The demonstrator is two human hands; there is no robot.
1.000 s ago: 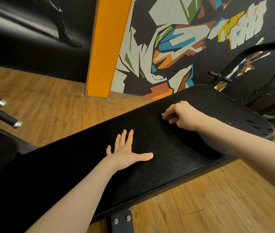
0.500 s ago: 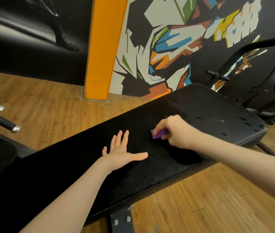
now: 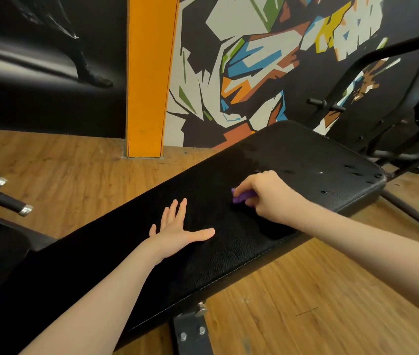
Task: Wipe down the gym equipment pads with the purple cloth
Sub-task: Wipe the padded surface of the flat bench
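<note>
A long black padded bench [image 3: 229, 257] runs from the lower left to the upper right. My right hand [image 3: 270, 194] is closed on a small bunched purple cloth [image 3: 241, 196] and presses it onto the pad near the middle. Only a bit of the cloth shows past my fingers. My left hand [image 3: 177, 228] lies flat on the pad, fingers spread, a short way left of the cloth. Small wet spots dot the pad's far right end.
An orange pillar [image 3: 149, 73] and a painted mural wall stand behind the bench. Black machine frames [image 3: 408, 103] crowd the right side. Two black bars with metal caps [image 3: 3, 198] stick in from the left. A steel bench bracket [image 3: 190, 331] sits below the pad on the wood floor.
My right hand has dragged the purple cloth along the pad toward me and to the left, away from the far end. My left hand has stayed flat on the pad.
</note>
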